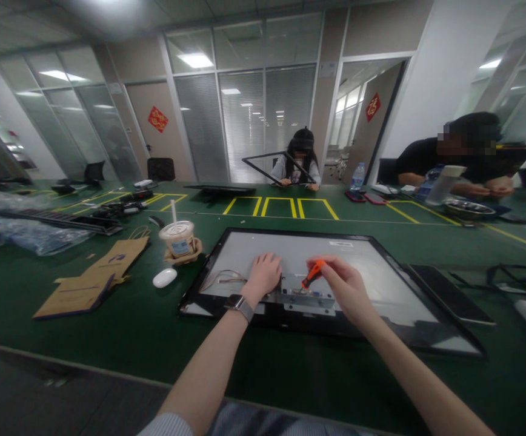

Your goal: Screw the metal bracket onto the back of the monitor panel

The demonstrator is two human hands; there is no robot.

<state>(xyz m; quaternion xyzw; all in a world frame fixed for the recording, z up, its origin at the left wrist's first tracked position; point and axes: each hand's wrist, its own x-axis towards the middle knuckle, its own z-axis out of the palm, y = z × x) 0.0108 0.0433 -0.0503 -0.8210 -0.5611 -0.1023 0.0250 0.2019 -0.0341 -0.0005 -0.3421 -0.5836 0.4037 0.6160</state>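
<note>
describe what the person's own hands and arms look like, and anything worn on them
Both hands are ungloved. Above the left hand, the wrist wears a watch with a dark, squarish face and a grey band; a pale, finely striped sleeve shows lower down. The right hand has a bare wrist and forearm.

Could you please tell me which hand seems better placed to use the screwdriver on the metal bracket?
Probably the right hand: it holds the orange screwdriver, which points down toward the metal bracket. The left hand rests on the panel beside the bracket.
</note>
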